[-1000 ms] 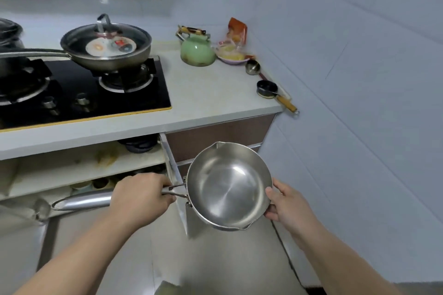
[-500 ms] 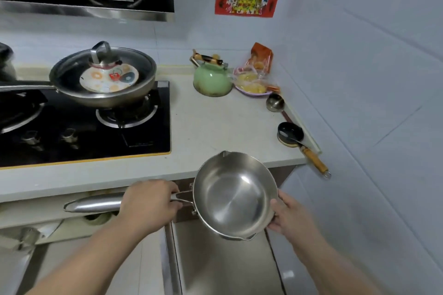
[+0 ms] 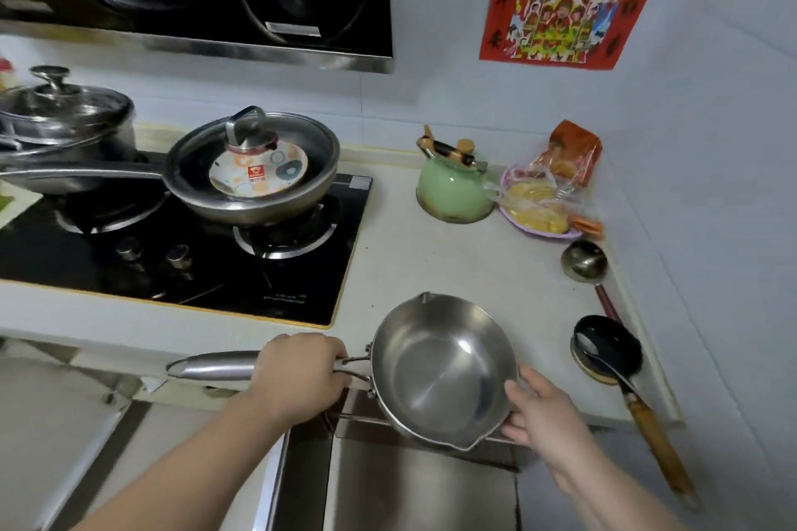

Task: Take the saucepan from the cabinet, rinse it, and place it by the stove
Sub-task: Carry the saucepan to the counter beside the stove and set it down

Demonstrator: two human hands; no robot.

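Stainless steel is gleaming low in the centre of the frame, where the saucepan (image 3: 444,371) is hanging tilted over the front edge of the pale counter (image 3: 431,267), its far rim above the counter and its near rim out over the open cabinet (image 3: 414,483) below. The left hand (image 3: 302,375) is clenching the saucepan's long handle where it meets the bowl, while the right hand (image 3: 541,412) is gripping the rim at lower right. Left of it the black stove (image 3: 207,267) is carrying a lidded frying pan (image 3: 254,172), and a green kettle (image 3: 453,190) is sitting further back, at centre right.
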